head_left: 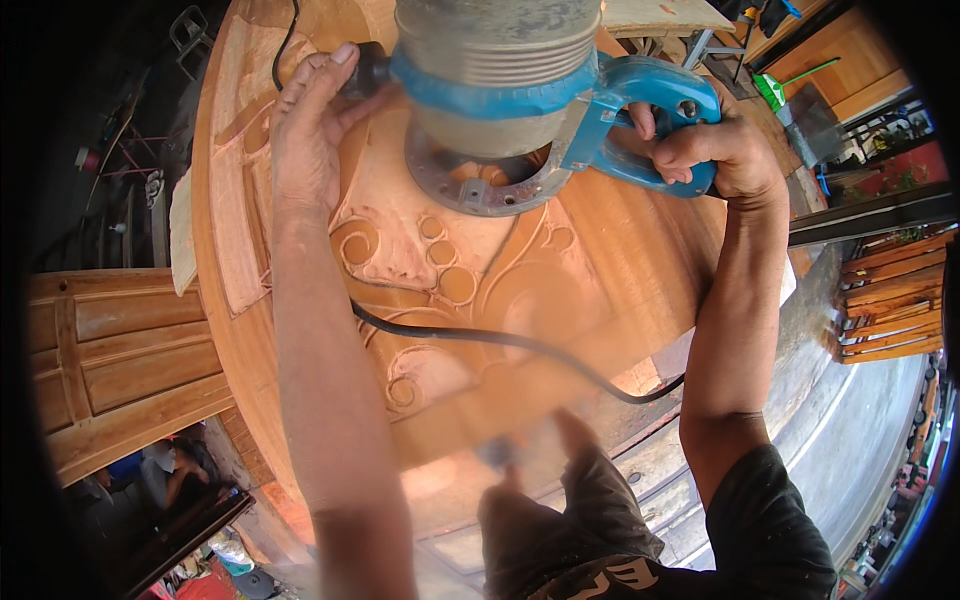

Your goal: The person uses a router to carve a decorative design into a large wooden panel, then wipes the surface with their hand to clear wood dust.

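Observation:
A large router (500, 110) with a grey body, a blue band and a round metal base rests on a carved wooden panel (640, 260). My right hand (715, 150) is closed round its blue loop handle (660, 85). On the other side, my left hand (318, 125) lies against the dark side knob (368, 72), fingers curled about it. Under the base, the bit is hard to make out in the shadowed opening. Scrolls and round hollows (440, 255) are cut into the wood in front of the base. A black power cord (500, 338) curves across the panel.
Another panelled wooden door (130, 350) lies at the left. Below it, a person (170, 465) sits in the shade. A slatted wooden piece (895, 300) stands at the right, and a green broom (772, 92) is at the far right. Sawdust haze blurs the panel's near edge.

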### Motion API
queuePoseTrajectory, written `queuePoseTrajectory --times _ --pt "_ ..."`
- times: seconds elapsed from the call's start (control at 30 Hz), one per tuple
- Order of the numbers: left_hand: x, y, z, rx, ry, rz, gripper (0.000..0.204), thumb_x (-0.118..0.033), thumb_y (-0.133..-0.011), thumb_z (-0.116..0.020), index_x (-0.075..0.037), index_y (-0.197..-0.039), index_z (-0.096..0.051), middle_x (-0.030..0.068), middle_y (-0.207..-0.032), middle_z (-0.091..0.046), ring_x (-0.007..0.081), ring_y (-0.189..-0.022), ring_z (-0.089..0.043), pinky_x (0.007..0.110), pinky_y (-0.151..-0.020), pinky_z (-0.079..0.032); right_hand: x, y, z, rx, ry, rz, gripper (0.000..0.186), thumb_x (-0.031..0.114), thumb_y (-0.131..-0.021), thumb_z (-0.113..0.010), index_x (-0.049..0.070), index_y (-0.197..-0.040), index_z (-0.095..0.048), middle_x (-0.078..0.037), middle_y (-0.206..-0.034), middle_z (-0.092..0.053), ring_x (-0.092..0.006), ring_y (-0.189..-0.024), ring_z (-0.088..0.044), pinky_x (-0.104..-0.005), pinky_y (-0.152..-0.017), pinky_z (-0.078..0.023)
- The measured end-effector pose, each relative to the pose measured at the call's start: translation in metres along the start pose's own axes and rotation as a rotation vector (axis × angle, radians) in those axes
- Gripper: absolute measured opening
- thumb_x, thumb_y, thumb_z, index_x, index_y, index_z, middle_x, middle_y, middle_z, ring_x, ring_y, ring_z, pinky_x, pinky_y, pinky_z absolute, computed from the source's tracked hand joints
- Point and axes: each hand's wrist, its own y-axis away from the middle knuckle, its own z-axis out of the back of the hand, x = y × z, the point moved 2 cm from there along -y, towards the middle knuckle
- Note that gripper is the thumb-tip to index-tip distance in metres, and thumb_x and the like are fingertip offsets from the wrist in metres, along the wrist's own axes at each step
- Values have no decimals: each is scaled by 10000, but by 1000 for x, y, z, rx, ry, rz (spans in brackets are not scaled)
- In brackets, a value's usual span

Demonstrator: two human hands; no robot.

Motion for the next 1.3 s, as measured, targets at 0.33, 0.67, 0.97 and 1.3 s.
queuePoseTrajectory --times 0.33,0.67,0.97,1.3 --pt "-3 3 0 -2 24 -17 125 -189 -988 -710 -71 -1029 -712 34 -1034 -719 173 -992 -705 468 -992 -595 -1 -2 -1 30 21 0 181 71 -733 -683 -2 -897 -666 -34 -616 -556 -104 -546 -511 -255 -574 -380" --pt "1 -4 5 -52 46 -12 127 -211 -967 -754 -86 -967 -731 34 -1011 -737 177 -965 -711 460 -987 -606 -3 -11 -6 30 6 -23 199 97 -750 -685 19 -932 -668 -31 -619 -562 -104 -559 -513 -249 -592 -377" --pt "0 -10 11 -111 27 -36 100 -186 -960 -740 -87 -969 -731 37 -1019 -726 178 -988 -693 478 -995 -599 -3 -22 -11 29 11 -21 198 112 -752 -694 20 -925 -669 -28 -609 -550 -102 -554 -501 -250 -594 -372" --pt "-2 -7 12 -78 18 -44 149 -185 -972 -696 -58 -1049 -690 35 -1102 -662 181 -1078 -646 501 -1022 -574 0 -17 -12 18 17 -29 191 72 -747 -692 15 -925 -655 -26 -628 -547 -112 -558 -494 -259 -589 -369"
